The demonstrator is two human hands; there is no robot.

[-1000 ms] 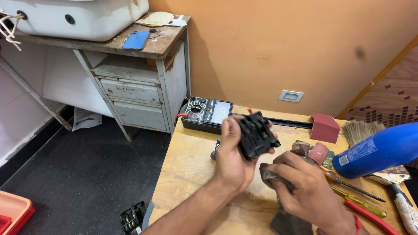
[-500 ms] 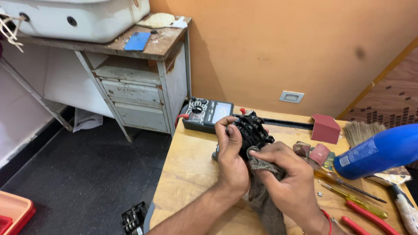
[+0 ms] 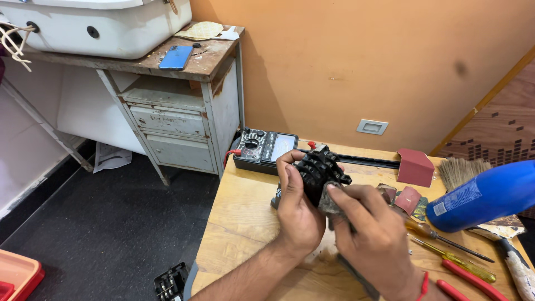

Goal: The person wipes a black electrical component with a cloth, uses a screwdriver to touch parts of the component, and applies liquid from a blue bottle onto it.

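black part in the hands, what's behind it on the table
Behind the black part, held in the left hand, lies a black multimeter with a red lead. The part and hand cover the multimeter's near right corner.

Part in the left hand (image 3: 298, 209): black ribbed block (image 3: 319, 170).
Cloth under the right hand (image 3: 370, 239): grey rag (image 3: 330, 207), pressed against the black block.
Wrist: red band (image 3: 423, 287) on the right hand.
Workbench (image 3: 245, 223): pale, grained wood.
Behind the block: black meter (image 3: 264, 150) with red leads.
Right of the block: blue bottle (image 3: 485, 195) with a white label; dark red sanding block (image 3: 415, 167); yellow-handled screwdriver (image 3: 457, 259); red-handled pliers (image 3: 473, 278).
Wall (image 3: 356, 61): flat orange, one white socket plate (image 3: 372, 127).
Left of the block: grey, worn metal desk (image 3: 178, 122) bearing a blue phone (image 3: 176, 57) and a white tub (image 3: 95, 25).
Floor (image 3: 83, 234): dark grey.
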